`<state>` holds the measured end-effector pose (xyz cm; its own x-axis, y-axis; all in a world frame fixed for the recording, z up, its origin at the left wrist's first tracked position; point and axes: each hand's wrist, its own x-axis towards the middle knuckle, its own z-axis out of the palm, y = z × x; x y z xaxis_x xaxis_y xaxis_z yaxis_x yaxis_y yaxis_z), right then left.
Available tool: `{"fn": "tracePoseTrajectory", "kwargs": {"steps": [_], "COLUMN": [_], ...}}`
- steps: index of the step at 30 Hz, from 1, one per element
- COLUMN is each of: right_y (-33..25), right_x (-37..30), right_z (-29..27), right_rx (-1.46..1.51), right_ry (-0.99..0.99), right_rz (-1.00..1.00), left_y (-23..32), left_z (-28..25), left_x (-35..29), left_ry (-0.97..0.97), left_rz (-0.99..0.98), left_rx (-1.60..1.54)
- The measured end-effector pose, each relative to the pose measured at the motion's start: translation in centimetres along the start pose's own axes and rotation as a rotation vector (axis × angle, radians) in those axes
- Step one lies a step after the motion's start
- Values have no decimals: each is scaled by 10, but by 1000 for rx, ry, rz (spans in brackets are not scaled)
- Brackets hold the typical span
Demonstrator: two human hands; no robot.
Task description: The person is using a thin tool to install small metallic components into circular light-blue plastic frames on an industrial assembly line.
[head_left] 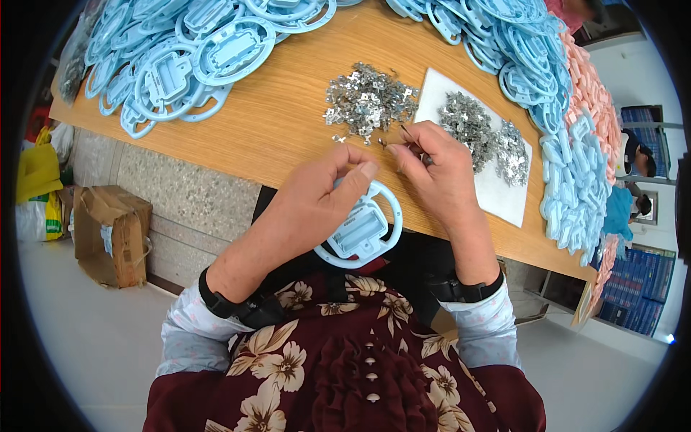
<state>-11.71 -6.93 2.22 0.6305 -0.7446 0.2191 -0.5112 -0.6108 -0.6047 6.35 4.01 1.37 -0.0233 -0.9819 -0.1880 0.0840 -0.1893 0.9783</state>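
A light blue plastic ring-shaped part [358, 234] with a recessed box in its middle lies at the table's front edge, over my lap. My left hand [317, 189] is above it and covers its upper left side. Thumb and fingers are pinched together there; what they hold, if anything, is hidden. My right hand [439, 165] is closed round a thin dark tool [427, 159], mostly hidden by the fingers. Close to its fingertips are small metal bits. Just beyond both hands, a heap of small silvery metal clips [368, 99] lies on the wooden table [288, 101].
A white sheet [430, 93] to the right carries more metal pieces [468, 129]. Blue ring parts [234, 52] are piled far left, with another pile [515, 43] far right. Small pale blue parts [576, 187] and pink parts [594, 93] edge the right. A cardboard box [111, 234] stands on the floor at left.
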Motion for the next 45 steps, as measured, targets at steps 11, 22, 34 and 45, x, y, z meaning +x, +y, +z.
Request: {"fn": "tracePoseTrajectory", "kwargs": {"steps": [11, 22, 34, 45], "right_y": [-15, 3, 3, -11], "right_x": [-16, -44, -61, -58], "right_z": [-13, -11, 8, -2], "right_rx": [307, 397, 334, -51], "right_ry": [-65, 105, 157, 82], "right_rz": [238, 258, 259, 183], "left_y": [-4, -10, -19, -6], "left_z": [-2, 14, 25, 28], "left_x": [17, 28, 37, 34], "left_ry": [13, -22, 91, 89], "left_rz": [59, 97, 96, 83], "left_rx": [104, 33, 128, 371]}}
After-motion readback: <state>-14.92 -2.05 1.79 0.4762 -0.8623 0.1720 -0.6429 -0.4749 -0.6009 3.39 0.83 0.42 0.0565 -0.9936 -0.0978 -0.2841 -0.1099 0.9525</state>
